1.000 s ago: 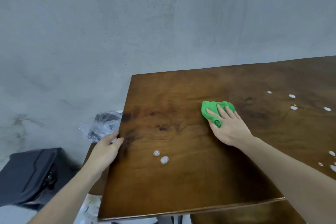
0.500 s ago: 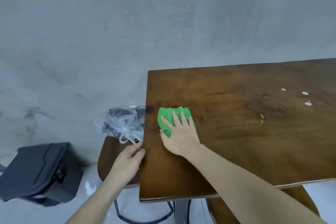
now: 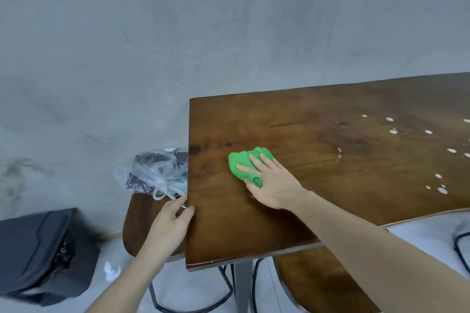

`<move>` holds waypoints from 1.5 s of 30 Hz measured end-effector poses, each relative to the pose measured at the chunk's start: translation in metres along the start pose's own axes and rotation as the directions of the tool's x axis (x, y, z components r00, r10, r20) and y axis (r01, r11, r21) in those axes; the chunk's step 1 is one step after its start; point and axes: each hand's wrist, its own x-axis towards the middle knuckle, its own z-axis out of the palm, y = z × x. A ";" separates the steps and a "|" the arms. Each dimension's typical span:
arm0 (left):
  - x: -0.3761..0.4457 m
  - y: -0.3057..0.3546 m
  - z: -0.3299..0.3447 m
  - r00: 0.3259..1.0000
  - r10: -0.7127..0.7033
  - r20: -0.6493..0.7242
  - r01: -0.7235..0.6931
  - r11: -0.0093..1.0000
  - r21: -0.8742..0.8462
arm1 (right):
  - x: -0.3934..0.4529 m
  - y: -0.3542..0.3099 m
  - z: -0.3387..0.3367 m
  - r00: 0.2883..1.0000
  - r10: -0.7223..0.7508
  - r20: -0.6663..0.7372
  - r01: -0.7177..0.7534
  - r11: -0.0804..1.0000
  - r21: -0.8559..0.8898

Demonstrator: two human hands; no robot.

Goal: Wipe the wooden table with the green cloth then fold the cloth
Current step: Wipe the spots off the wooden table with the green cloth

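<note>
Grey concrete wall (image 3: 178, 46) fills the top half of the head view. Wooden surface (image 3: 318, 206) sits against it, dark brown, its left edge and near-left corner in view. Under the near edge: two round wooden stools, one (image 3: 134, 226) at the left end partly tucked under the surface, another (image 3: 320, 284) lower right, both on dark metal frames. Black bin (image 3: 38, 256) on the floor far left, blurred.

Right arm reaches in from lower right. Right hand (image 3: 272, 185) lies palm-down on the green cloth (image 3: 241, 164); fingers spread and fairly straight across the top, a bit of cloth poking out by the thumb. Grip: pressing flat, not clenched. Cloth is bunched, on the left part of the surface, well in from the left edge.

Left hand (image 3: 170, 223) at the surface's left edge, fingers curled, thumb tip touching the edge; cannot tell whether that grip holds anything.

Clear plastic bag (image 3: 155, 175) with dark contents sits on the left stool, just beside the surface edge, just above the left hand.

White droplets (image 3: 429, 150) scattered over the right part of the surface, well apart from the cloth. A faint smeared streak (image 3: 338, 160) lies between them and the cloth. Small white scrap (image 3: 112, 269) on the floor by the left stool.
</note>
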 end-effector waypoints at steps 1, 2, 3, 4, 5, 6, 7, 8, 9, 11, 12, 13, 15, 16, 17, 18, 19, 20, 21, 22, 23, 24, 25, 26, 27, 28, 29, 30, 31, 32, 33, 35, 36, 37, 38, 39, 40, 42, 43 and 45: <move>-0.001 0.001 0.002 1.000 -0.002 -0.006 0.002 1.000 0.004 | -0.009 0.020 -0.003 0.999 0.051 -0.010 -0.051 0.999 0.008; -0.002 0.002 0.004 1.000 -0.002 -0.014 0.002 1.000 0.004 | -0.019 0.038 -0.006 0.995 0.102 -0.020 -0.102 0.995 0.012; -0.003 0.004 0.006 1.000 -0.001 -0.019 0.001 1.000 0.001 | -0.029 0.056 -0.008 0.988 0.152 -0.028 -0.152 0.988 0.009; -0.004 0.004 0.009 1.000 0.006 -0.024 -0.006 1.000 -0.004 | -0.040 0.072 -0.010 0.979 0.201 -0.033 -0.201 0.980 0.004; -0.005 0.005 0.010 1.000 0.005 -0.029 -0.005 1.000 -0.010 | -0.051 0.085 -0.011 0.968 0.248 -0.037 -0.248 0.969 0.003; -0.006 0.006 0.011 0.999 -0.001 -0.037 0.001 1.000 -0.020 | -0.062 0.095 -0.011 0.955 0.292 -0.047 -0.292 0.956 0.010; -0.007 0.007 0.012 0.999 -0.015 -0.047 0.013 0.999 -0.040 | -0.071 0.101 -0.010 0.941 0.332 -0.062 -0.331 0.943 0.022; -0.008 0.006 0.011 0.998 -0.033 -0.057 0.029 0.997 -0.069 | -0.078 0.103 -0.008 0.927 0.368 -0.078 -0.367 0.930 0.031; -0.009 0.006 0.011 0.997 -0.061 -0.057 0.054 0.993 -0.105 | -0.083 0.101 -0.005 0.912 0.399 -0.095 -0.398 0.917 0.033; -0.012 0.003 0.009 0.996 -0.083 -0.041 0.077 0.986 -0.146 | -0.086 0.087 0.002 0.889 0.442 -0.122 -0.443 0.896 0.024; -0.014 0.001 0.009 0.997 -0.077 -0.024 0.072 0.985 -0.154 | -0.085 0.076 0.004 0.884 0.450 -0.129 -0.451 0.892 0.021; -0.017 0.000 0.007 0.997 -0.073 0.001 0.072 0.984 -0.163 | -0.083 0.063 0.007 0.886 0.444 -0.131 -0.446 0.895 0.018; -0.021 -0.005 0.003 0.997 -0.072 0.040 0.078 0.980 -0.184 | -0.073 0.033 0.010 0.908 0.400 -0.129 -0.402 0.915 0.004; -0.022 -0.008 0.001 0.996 -0.067 0.057 0.077 0.978 -0.194 | -0.065 0.017 0.012 0.921 0.368 -0.126 -0.372 0.928 -0.005; -0.023 -0.014 -0.002 0.995 -0.067 0.076 0.080 0.978 -0.195 | -0.055 -0.001 0.014 0.935 0.334 -0.122 -0.338 0.941 -0.013; -0.023 -0.020 -0.005 0.994 -0.066 0.091 0.083 0.976 -0.201 | -0.043 -0.019 0.016 0.948 0.298 -0.115 -0.302 0.953 -0.020; -0.023 -0.027 -0.007 0.993 -0.072 0.090 0.089 0.974 -0.207 | -0.032 -0.039 0.019 0.960 0.261 -0.104 -0.265 0.964 -0.026; -0.023 -0.032 -0.010 0.994 -0.075 0.080 0.091 0.972 -0.215 | -0.021 -0.059 0.022 0.972 0.218 -0.093 -0.221 0.975 -0.032; -0.024 -0.034 -0.013 0.995 -0.079 0.067 0.093 0.970 -0.223 | -0.013 -0.079 0.025 0.983 0.164 -0.082 -0.168 0.985 -0.038; -0.025 -0.035 -0.015 0.995 -0.086 0.053 0.097 0.966 -0.238 | -0.008 -0.099 0.028 0.992 0.103 -0.072 -0.106 0.994 -0.041; -0.027 -0.036 -0.017 0.994 -0.100 0.049 0.109 0.963 -0.246 | -0.006 -0.115 0.033 0.997 0.037 -0.061 -0.040 0.998 -0.039; -0.027 -0.039 -0.019 0.993 -0.113 0.041 0.119 0.962 -0.247 | -0.006 -0.127 0.037 0.998 -0.028 -0.055 0.026 0.999 -0.032; -0.029 -0.040 -0.022 0.991 -0.125 0.038 0.130 0.962 -0.239 | -0.007 -0.135 0.040 0.994 -0.089 -0.057 0.087 0.996 -0.024; -0.029 -0.041 -0.024 0.991 -0.128 0.036 0.133 0.962 -0.239 | -0.009 -0.137 0.042 0.988 -0.145 -0.062 0.144 0.989 -0.019; -0.030 -0.042 -0.026 0.991 -0.127 0.037 0.132 0.963 -0.237 | -0.013 -0.135 0.042 0.979 -0.196 -0.060 0.196 0.981 -0.017; -0.031 -0.041 -0.026 0.992 -0.118 0.036 0.123 0.964 -0.237 | -0.016 -0.130 0.041 0.970 -0.239 -0.052 0.238 0.971 -0.015; -0.032 -0.039 -0.026 0.993 -0.110 0.033 0.115 0.966 -0.231 | -0.020 -0.124 0.039 0.963 -0.265 -0.042 0.265 0.964 -0.014; -0.033 -0.036 -0.025 0.996 -0.087 0.029 0.092 0.970 -0.225 | -0.023 -0.115 0.036 0.961 -0.275 -0.036 0.275 0.962 -0.012; -0.035 -0.032 -0.023 0.998 -0.058 0.025 0.062 0.974 -0.218 | -0.027 -0.106 0.033 0.963 -0.269 -0.032 0.268 0.963 -0.013; -0.036 -0.028 -0.021 1.000 -0.026 0.018 0.029 0.976 -0.215 | -0.032 -0.095 0.030 0.968 -0.249 -0.031 0.249 0.968 -0.018; -0.038 -0.025 -0.018 1.000 0.000 0.014 0.003 0.979 -0.204 | -0.036 -0.082 0.025 0.975 -0.220 -0.028 0.219 0.975 -0.023; -0.039 -0.021 -0.012 0.999 0.042 0.013 -0.039 0.986 -0.164 | -0.047 -0.050 0.016 0.991 -0.134 -0.021 0.134 0.991 -0.026; -0.041 -0.018 -0.009 0.998 0.057 0.011 -0.055 0.989 -0.136 | -0.053 -0.032 0.011 0.997 -0.079 -0.025 0.079 0.997 -0.025; -0.041 -0.015 -0.006 0.998 0.065 0.004 -0.064 0.992 -0.105 | -0.060 -0.012 0.008 0.999 -0.022 -0.035 0.022 0.999 -0.025; -0.042 -0.012 -0.002 0.998 0.064 -0.003 -0.064 0.995 -0.078 | -0.068 0.008 0.005 0.998 0.036 -0.047 -0.037 0.999 -0.025; -0.041 -0.010 0.001 0.998 0.065 -0.010 -0.065 0.996 -0.060 | -0.076 0.027 0.003 0.994 0.096 -0.055 -0.097 0.995 -0.026; -0.041 -0.009 0.004 0.998 0.065 -0.019 -0.066 0.996 -0.059 | -0.084 0.046 0.002 0.986 0.156 -0.060 -0.158 0.987 -0.026; -0.042 -0.008 0.007 0.998 0.058 -0.027 -0.060 0.996 -0.070 | -0.101 0.075 -0.001 0.960 0.272 -0.068 -0.273 0.962 -0.011; -0.042 -0.008 0.007 0.998 0.054 -0.027 -0.056 0.995 -0.079 | -0.109 0.085 -0.002 0.946 0.315 -0.074 -0.315 0.949 0.007; -0.044 -0.008 0.007 0.998 0.048 -0.029 -0.051 0.995 -0.087 | -0.122 0.091 0.001 0.929 0.358 -0.090 -0.357 0.934 0.030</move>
